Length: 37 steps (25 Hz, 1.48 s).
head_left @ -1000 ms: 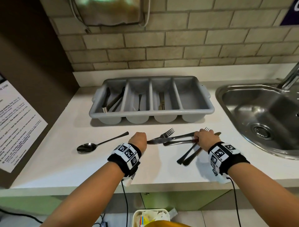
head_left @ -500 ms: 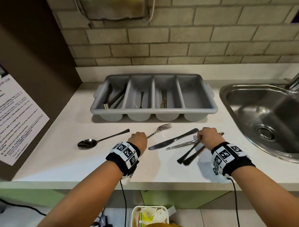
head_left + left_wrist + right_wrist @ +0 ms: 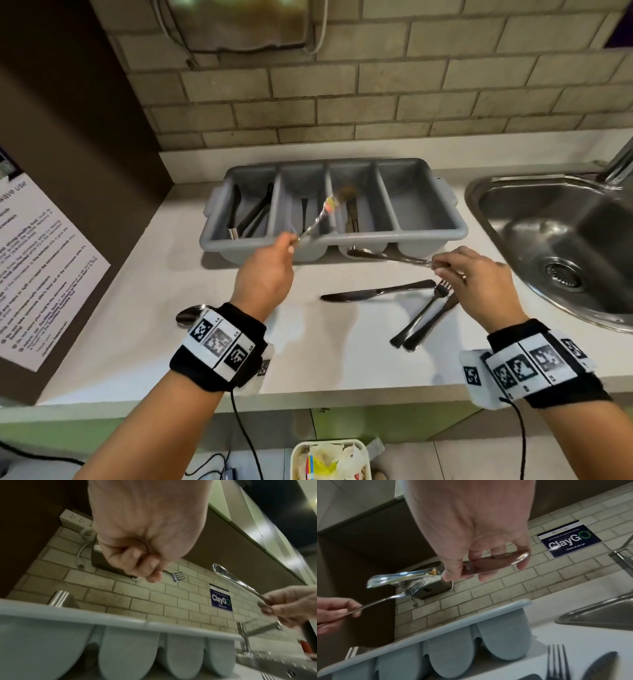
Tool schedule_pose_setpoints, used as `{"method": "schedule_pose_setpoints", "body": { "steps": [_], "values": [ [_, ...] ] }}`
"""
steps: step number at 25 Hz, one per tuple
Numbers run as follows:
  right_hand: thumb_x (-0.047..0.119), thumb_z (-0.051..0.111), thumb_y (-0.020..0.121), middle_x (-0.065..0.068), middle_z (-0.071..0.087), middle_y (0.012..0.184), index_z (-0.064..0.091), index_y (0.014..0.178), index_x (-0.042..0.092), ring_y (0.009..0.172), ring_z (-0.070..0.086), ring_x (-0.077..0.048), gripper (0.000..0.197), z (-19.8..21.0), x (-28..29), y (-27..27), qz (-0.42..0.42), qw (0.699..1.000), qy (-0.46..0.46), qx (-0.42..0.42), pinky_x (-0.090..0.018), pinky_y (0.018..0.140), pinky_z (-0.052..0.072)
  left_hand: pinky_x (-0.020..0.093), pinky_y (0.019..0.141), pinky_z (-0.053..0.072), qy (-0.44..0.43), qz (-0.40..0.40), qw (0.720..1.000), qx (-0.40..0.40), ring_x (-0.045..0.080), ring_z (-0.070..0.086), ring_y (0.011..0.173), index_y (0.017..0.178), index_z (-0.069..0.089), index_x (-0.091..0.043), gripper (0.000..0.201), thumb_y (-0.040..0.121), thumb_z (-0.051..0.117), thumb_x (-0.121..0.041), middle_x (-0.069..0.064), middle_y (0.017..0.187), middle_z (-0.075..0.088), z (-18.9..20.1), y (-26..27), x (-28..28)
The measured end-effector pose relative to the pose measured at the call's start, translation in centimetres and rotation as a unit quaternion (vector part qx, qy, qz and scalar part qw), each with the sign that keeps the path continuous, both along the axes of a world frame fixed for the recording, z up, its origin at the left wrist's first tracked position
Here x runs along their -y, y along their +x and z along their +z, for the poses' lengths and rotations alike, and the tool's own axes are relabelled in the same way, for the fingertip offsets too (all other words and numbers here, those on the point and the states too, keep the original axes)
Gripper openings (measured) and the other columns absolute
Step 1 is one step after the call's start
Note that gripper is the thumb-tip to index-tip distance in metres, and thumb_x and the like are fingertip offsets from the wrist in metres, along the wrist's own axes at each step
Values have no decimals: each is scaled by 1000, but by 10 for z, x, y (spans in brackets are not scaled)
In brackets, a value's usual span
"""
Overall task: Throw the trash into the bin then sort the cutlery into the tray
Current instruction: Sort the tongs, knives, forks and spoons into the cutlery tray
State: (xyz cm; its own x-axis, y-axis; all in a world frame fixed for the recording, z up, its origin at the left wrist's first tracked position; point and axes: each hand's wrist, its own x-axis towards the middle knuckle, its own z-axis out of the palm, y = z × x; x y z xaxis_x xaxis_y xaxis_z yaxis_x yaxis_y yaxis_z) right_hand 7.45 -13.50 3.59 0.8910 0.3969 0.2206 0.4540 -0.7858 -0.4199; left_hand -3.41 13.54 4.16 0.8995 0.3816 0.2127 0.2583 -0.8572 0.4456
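My left hand point(image 3: 291, 241) pinches the handle of a steel fork point(image 3: 318, 219), lifted with its tines over the middle dividers of the grey four-compartment tray point(image 3: 428, 233). In the left wrist view the fork point(image 3: 177, 576) sticks out past my curled fingers. My right hand point(image 3: 442, 269) grips a table knife point(image 3: 387, 256) by the handle, raised in front of the tray, blade pointing left. A second knife point(image 3: 376, 294) and a fork beside another dark-handled piece point(image 3: 421, 322) lie on the counter. A spoon point(image 3: 188, 313) peeks out behind my left wristband.
The tray's three left compartments hold some cutlery; the rightmost looks bare. A steel sink point(image 3: 531, 240) with a tap sits at the right. Below the counter edge stands a bin point(image 3: 298, 455) with trash in it. A brown cabinet side with a notice is on the left.
My left hand has lifted the fork off the counter toward the tray. My right hand has raised one knife, leaving the other knife and the dark-handled pair on the counter.
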Motion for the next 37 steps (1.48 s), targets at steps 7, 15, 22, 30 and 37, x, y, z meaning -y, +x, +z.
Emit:
{"method": "schedule_pose_setpoints", "body": {
  "steps": [7, 15, 22, 30, 37],
  "values": [
    [24, 46, 95, -6, 62, 79, 53, 104, 14, 75, 58, -31, 16, 26, -35, 34, 19, 998, 50, -14, -36, 65, 44, 42, 80, 49, -116, 106, 985, 67, 39, 61, 97, 121, 52, -16, 29, 95, 38, -14, 21, 104, 66, 41, 67, -27],
    [9, 46, 94, -3, 61, 78, 58, 108, 9, 67, 56, -14, 18, 24, -62, 110, 45, 970, 211, -112, -6, 58, 40, 32, 97, 42, -186, 136, 973, 19, 33, 55, 117, 122, 57, -9, 35, 92, 42, -1, 18, 124, 61, 21, 151, -24],
    [-3, 40, 92, -4, 59, 91, 49, 122, 8, 56, 55, 17, 33, 17, -47, 145, 2, 952, 283, -114, 3, 52, 40, 37, 92, 47, -303, -21, 950, -80, 40, 56, 115, 123, 56, 0, 39, 90, 36, 6, 26, 126, 59, 7, 219, 68],
    [-6, 40, 90, -4, 60, 94, 49, 121, 15, 64, 52, -11, 38, 6, -26, 164, 19, 932, 321, -167, -23, 63, 43, 30, 75, 51, -279, -77, 941, -174, 29, 60, 106, 117, 60, -8, 29, 93, 43, -7, 15, 118, 61, 21, 256, 100],
    [-3, 41, 91, 2, 61, 87, 56, 95, 24, 53, 53, 6, 31, 3, -57, 146, 45, 913, 339, -222, -16, 59, 40, 9, 43, 40, -298, -33, 954, -27, -4, 56, 57, 113, 63, -15, 25, 91, 52, -9, -5, 76, 60, 47, 210, 56]
  ]
}}
